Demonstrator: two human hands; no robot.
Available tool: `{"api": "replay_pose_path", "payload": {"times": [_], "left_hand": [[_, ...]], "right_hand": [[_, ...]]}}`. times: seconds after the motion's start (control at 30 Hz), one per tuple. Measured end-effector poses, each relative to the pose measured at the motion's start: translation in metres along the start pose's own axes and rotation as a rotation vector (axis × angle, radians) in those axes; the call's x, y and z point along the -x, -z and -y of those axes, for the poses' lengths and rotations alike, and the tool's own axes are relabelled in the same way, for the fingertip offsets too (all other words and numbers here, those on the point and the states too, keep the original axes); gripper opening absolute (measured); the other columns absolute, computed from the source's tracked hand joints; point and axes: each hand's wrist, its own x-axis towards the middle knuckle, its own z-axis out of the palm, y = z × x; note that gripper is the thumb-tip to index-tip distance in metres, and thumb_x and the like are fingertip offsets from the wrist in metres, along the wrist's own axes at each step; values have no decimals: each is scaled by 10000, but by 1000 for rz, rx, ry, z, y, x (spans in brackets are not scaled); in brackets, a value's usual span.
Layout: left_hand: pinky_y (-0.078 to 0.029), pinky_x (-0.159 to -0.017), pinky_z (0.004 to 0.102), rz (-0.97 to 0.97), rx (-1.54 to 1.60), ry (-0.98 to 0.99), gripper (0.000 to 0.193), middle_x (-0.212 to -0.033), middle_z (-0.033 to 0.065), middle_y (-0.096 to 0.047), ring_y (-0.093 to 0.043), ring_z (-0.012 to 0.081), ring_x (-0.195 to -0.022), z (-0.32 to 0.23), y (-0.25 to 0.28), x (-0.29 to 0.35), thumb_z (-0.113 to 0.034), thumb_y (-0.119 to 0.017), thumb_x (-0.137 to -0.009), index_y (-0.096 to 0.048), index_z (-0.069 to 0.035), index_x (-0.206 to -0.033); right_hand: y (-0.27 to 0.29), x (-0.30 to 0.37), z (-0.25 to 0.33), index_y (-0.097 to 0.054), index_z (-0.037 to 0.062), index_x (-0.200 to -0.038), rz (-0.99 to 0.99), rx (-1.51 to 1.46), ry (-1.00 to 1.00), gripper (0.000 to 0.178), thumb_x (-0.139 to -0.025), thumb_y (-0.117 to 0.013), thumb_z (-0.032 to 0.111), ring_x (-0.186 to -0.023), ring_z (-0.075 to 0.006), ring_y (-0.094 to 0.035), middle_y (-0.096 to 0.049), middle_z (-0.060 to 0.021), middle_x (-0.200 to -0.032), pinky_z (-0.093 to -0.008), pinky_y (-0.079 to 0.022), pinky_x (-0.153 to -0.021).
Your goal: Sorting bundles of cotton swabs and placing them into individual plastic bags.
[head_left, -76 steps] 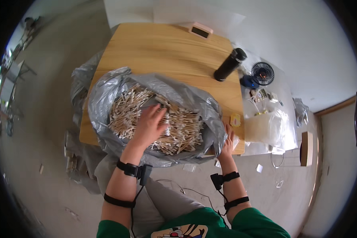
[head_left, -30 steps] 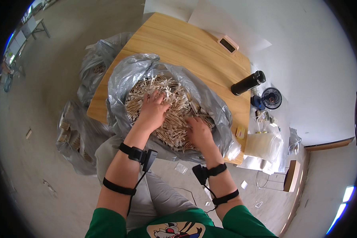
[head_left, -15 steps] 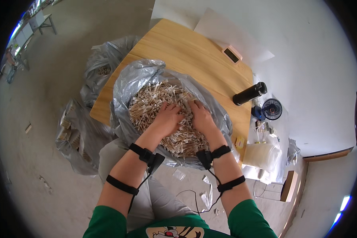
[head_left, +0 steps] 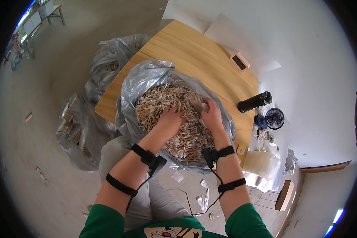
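A large heap of cotton swabs [head_left: 158,99] with pale wooden sticks and white tips fills a grey plastic bag [head_left: 144,73], whose mouth is spread wide in front of me. My left hand [head_left: 171,121] rests on the middle of the heap, its bent fingers slightly apart and their tips among the swabs. At the heap's right side, my right hand [head_left: 212,116] is closed around a bundle of cotton swabs [head_left: 196,102], with thumb and fingers at its near end. The underside of each hand is hidden. Black straps with small devices circle both forearms.
The bag overlaps a wooden table [head_left: 178,43]. On its right side are a pink-framed digital clock [head_left: 239,62] and a black bottle [head_left: 254,102], with a small fan [head_left: 274,118] beyond. Two more grey bags, one a filled bag [head_left: 77,135], stand on the floor at left.
My right hand has lifted and moved right, now gripping a bundle of swabs at the heap's edge. My left hand stays on the heap. The whole view has shifted slightly.
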Motion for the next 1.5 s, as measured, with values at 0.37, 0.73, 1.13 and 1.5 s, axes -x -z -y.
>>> {"api": "replay_pose_path", "payload": {"times": [0.37, 0.73, 1.13, 1.5], "left_hand": [[-438, -529, 270, -72, 979, 284, 259, -695, 84, -618, -582, 105, -607, -23, 27, -5, -228, -629, -856, -601, 27, -824], [-436, -492, 226, 399, 1225, 307, 221, -667, 28, -618, -567, 69, -563, -36, 31, 4, -171, -547, -904, -588, 14, -792], [-450, -557, 347, -44, 804, 35, 149, -691, 140, -620, -607, 278, -627, -59, 9, 5, -157, -636, -781, -618, -9, -778], [-451, -565, 367, -58, 767, -29, 160, -699, 148, -607, -597, 326, -657, -59, 15, 4, -165, -665, -770, -594, -22, -762]], "right_hand": [[-1, 90, 11, -473, -8, -1181, -237, -1304, -224, 379, -813, -549, -59, -890, -121, -541, -559, -60, -989, -239, -467, -783], [-13, 137, 18, -559, 8, -1029, -554, -126, -95, 278, -762, -636, 29, -862, -290, -556, -568, -150, -951, -345, -460, -749], [-10, 143, 36, -557, 4, -1007, -465, -257, 116, 252, -762, -594, -40, -713, -298, -592, -582, -144, -787, -367, -472, -647], [-12, 137, 25, -473, 7, -982, -478, -165, 36, 270, -740, -580, -45, -673, -310, -575, -570, -159, -769, -368, -469, -626]]}}
